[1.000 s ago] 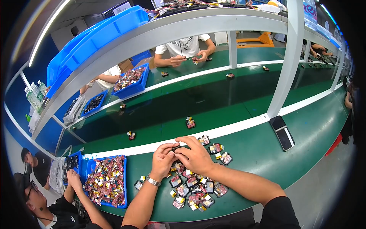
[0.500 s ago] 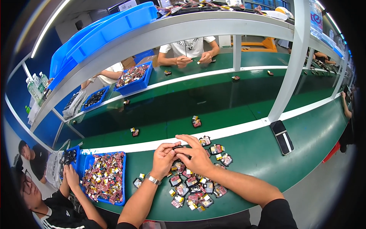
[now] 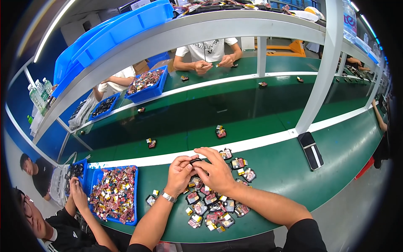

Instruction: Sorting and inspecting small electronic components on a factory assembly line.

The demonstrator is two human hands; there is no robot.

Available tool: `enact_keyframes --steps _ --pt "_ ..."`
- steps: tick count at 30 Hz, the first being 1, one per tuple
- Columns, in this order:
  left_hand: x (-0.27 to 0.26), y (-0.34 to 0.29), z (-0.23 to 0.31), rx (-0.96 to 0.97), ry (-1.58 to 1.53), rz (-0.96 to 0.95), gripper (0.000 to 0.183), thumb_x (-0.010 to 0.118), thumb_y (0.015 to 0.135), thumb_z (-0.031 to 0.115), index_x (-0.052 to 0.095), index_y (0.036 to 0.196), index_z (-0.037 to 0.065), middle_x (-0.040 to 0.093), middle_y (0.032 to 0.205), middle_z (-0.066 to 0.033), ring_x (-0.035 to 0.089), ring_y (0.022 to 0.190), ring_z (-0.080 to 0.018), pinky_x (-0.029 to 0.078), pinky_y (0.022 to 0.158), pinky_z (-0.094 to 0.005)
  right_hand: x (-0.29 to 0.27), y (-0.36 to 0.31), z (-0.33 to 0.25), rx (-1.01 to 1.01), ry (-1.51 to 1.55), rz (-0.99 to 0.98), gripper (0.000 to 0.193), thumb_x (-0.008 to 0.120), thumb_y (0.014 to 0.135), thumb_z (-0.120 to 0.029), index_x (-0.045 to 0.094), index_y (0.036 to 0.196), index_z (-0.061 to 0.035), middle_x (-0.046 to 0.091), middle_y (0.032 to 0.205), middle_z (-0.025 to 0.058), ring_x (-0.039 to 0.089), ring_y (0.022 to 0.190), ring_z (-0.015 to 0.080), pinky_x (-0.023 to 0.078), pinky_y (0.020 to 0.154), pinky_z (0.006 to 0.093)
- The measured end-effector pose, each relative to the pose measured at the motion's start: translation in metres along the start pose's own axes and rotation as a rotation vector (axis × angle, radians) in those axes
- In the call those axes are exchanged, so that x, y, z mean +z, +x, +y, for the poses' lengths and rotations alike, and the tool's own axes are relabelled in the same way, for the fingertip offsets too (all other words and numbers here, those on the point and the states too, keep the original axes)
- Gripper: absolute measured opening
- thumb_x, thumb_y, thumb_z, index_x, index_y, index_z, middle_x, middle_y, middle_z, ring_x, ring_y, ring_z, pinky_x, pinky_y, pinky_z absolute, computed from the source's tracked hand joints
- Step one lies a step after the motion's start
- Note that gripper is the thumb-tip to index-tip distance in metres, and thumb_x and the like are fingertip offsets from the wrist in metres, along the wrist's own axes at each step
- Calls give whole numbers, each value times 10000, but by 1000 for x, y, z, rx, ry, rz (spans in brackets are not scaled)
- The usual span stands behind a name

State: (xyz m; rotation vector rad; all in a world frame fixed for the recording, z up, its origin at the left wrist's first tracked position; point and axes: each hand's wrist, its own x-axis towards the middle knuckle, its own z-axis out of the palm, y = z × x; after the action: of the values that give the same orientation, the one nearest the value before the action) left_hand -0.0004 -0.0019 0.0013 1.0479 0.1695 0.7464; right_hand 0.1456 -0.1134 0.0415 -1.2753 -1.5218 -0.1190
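My left hand [image 3: 179,174] and my right hand [image 3: 215,171] meet above the green bench, fingers closed around a small black plastic casing [image 3: 195,161]. Fingers cover most of it, and what lies inside it cannot be made out. Beneath and beside my hands spreads a loose heap of small electronic assemblies [image 3: 200,208], black-rimmed casings with red circuit boards and silver-and-yellow cells. One lone assembly [image 3: 151,200] lies left of my left wrist.
A blue bin [image 3: 136,197] of red boards stands left, near a co-worker's hands [image 3: 77,194]. Beyond a white rail [image 3: 252,145], a green belt [image 3: 184,126] carries spaced assemblies. A black phone-like object [image 3: 310,151] lies right. Shelf posts [image 3: 319,75] rise ahead; another person works opposite.
Assemblies on the belt have shifted slightly to the right. The left co-worker's hands have risen a little. My hands stay almost in place around the casing.
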Motion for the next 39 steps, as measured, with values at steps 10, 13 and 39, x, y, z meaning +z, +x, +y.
enact_keyframes --steps 10,13,39 --pt "0 -1 1 -27 52 6 219 556 967 -7 521 1182 14 557 1332 -222 626 1142 -263 574 938 -405 0 -2 5 142 108 -47 151 703 786 -50 719 936 -41 593 1268 132 528 1204 342 452 1002 415" --pt "2 -1 0 -8 69 28 220 573 956 -11 529 1171 7 569 1320 -217 628 1138 -262 579 931 -397 2 -4 7 161 120 -29 178 707 784 -58 736 960 -66 599 1288 110 528 1207 319 443 1002 413" --pt "1 -2 0 -17 104 41 216 548 949 -52 521 1156 3 561 1325 -224 616 1157 -270 573 945 -412 -3 -4 7 80 38 -57 161 697 788 -47 677 947 -54 568 1287 141 507 1232 353 430 1029 447"
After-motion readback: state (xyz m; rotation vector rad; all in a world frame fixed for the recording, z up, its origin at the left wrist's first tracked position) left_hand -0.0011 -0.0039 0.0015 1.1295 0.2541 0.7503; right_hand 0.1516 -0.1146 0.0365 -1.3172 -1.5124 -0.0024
